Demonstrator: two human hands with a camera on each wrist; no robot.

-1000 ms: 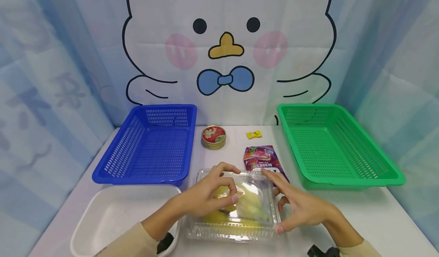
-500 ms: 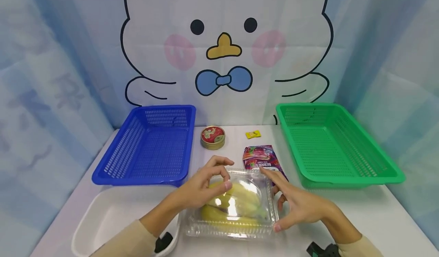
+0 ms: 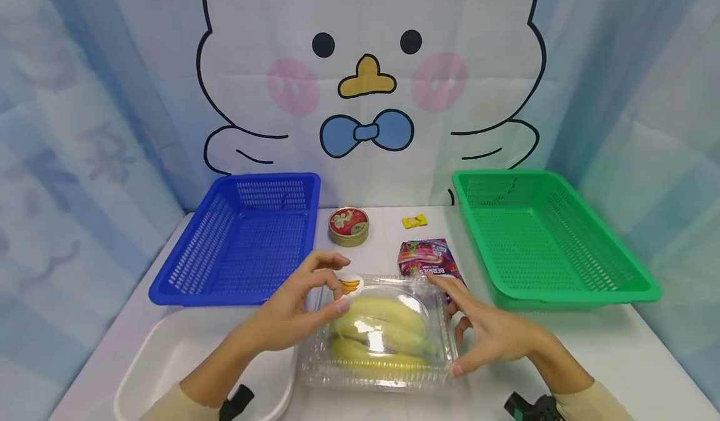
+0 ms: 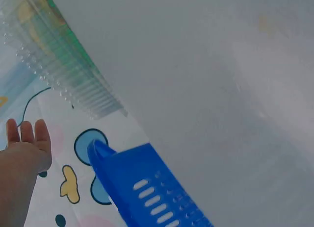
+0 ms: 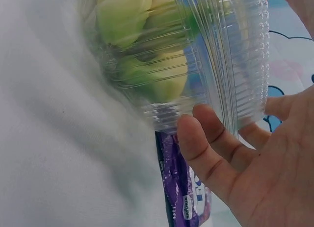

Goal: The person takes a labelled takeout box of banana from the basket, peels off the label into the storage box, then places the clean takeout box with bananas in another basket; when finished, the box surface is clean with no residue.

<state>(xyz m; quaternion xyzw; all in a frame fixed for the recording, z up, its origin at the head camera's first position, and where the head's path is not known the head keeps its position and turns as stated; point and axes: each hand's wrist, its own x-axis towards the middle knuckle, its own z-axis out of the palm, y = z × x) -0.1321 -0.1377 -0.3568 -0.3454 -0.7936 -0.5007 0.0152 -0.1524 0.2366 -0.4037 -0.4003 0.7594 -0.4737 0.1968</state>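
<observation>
A clear plastic clamshell box [image 3: 382, 371] with yellow bananas [image 3: 388, 327] inside lies shut on the table in the head view. My left hand [image 3: 298, 302] is above its left side, index finger and thumb curled together at a round white sticker with a banana picture [image 3: 351, 285], which they pinch. My right hand [image 3: 489, 330] holds the box's right side, index finger at the far corner and thumb at the near corner. In the right wrist view, bent fingers [image 5: 211, 156] touch the ribbed rim of the box. The left wrist view hides the left fingertips.
A blue basket [image 3: 160, 293] stands back left, a green basket [image 3: 607, 296] back right. The white tub [image 3: 140, 371] is under my left forearm. Behind the box lie a purple berries pouch [image 3: 429, 258], a round red-lidded tin [image 3: 349, 224] and a small yellow packet [image 3: 414, 221].
My left hand has moved left across the lid with the sticker at its fingertips, uncovering more of the bananas. The right hand keeps its place on the box's right side.
</observation>
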